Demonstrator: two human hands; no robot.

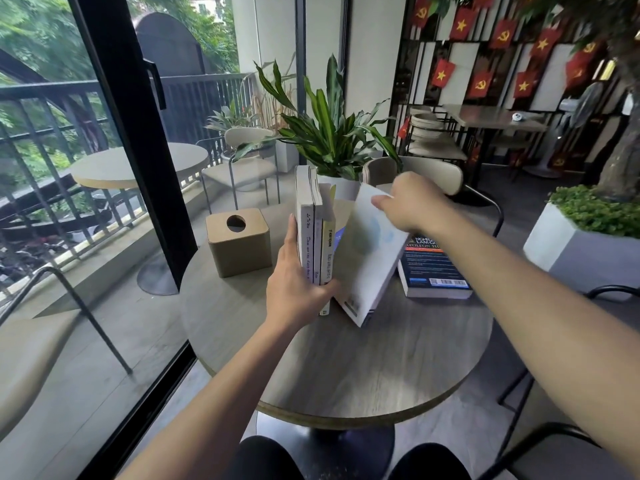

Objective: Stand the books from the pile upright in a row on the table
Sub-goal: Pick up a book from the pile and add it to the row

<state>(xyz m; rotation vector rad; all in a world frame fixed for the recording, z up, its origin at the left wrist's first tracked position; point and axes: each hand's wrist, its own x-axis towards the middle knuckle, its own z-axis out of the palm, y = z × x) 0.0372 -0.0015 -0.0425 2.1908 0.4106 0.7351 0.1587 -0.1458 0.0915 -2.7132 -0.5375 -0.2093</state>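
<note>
You are looking past a tan tissue box (pixel 238 241) sitting at the left of the tabletop, its round opening facing up. Beyond the far edge a leafy potted plant (pixel 329 133) is rising from a white pot, with a pale chair (pixel 415 173) tucked in just to its right. Through the glass door (pixel 131 133) on your left a round balcony table (pixel 138 166) and another chair (pixel 247 161) are standing by a dark railing (pixel 52 109). Red flags (pixel 502 46) are hanging across the far right wall, above what seems to be a stack of bowls (pixel 427 124). A white planter (pixel 581 237) of low greenery is sitting at your right.
</note>
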